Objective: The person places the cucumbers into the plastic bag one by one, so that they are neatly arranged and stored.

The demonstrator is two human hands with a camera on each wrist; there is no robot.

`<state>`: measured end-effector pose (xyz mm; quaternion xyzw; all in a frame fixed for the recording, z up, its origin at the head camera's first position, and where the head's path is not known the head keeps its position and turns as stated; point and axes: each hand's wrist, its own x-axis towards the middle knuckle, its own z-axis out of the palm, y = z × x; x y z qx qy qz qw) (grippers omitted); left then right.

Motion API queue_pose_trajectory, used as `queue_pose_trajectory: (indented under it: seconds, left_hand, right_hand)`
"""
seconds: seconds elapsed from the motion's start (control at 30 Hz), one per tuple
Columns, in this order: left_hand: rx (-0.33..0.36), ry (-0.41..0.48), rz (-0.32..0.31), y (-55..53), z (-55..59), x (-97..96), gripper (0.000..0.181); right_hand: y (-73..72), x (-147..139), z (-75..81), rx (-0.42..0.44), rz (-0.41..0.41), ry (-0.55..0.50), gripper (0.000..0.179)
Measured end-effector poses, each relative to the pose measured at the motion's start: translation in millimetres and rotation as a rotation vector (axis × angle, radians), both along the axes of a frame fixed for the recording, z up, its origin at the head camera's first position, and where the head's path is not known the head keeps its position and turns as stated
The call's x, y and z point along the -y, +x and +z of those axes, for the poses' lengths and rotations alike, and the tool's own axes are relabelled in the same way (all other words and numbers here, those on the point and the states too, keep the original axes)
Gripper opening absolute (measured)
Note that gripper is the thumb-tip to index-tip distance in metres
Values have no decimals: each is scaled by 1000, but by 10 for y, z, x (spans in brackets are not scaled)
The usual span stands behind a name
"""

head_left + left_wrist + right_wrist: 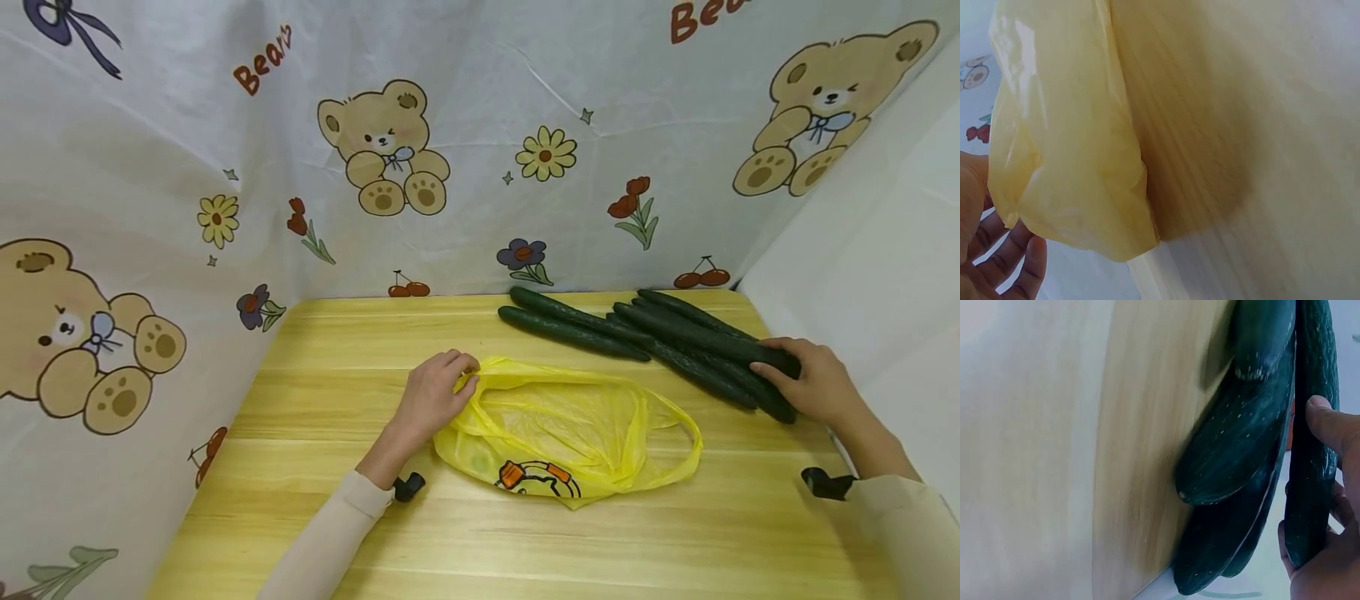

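My left hand (437, 393) pinches the left rim of a yellow plastic bag (555, 487), which lies with its mouth spread and a handle loop stretched to the right. In the left wrist view the bag (1072, 137) hangs from the fingers (1007, 256). On the right, my right hand (821, 383) grips the near end of a dark green cucumber (697, 332), thumb on one side and fingers round the other. That cucumber (1313, 481) is lifted over the pile in the right wrist view. Several more cucumbers (1235, 450) lie beneath and beside it.
Two cucumbers (570, 333) point left at the back of the wooden table (315, 500). A bear-print cloth (465, 50) hangs behind and along the left, with a plain white wall (877, 250) at right. Black wrist mounts (825, 483) show by both forearms.
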<state>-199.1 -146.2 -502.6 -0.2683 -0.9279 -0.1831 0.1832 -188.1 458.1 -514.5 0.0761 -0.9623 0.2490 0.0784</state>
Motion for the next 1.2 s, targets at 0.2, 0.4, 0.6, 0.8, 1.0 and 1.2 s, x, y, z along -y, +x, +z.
queue_pose_trajectory:
  seconds: [0.2, 0.4, 0.6, 0.8, 1.0, 1.2]
  left_hand:
    - [-9, 17, -17, 6, 54, -31, 8]
    - [19, 42, -22, 11, 123, -23, 6]
    - [58, 62, -31, 15, 166, -16, 5]
    - [86, 80, -45, 5, 200, -33, 5]
    - [99, 88, -36, 7, 192, -32, 6]
    - [105, 92, -27, 19, 207, -17, 4]
  right_hand:
    - [114, 61, 8, -98, 19, 50, 38]
    - [176, 136, 60, -126, 4, 31, 36]
    - [246, 162, 101, -109, -9, -30, 38]
    - [350, 130, 170, -67, -25, -88, 40]
    - [444, 101, 176, -17, -36, -113, 48]
    - [523, 102, 184, 10, -35, -146, 49]
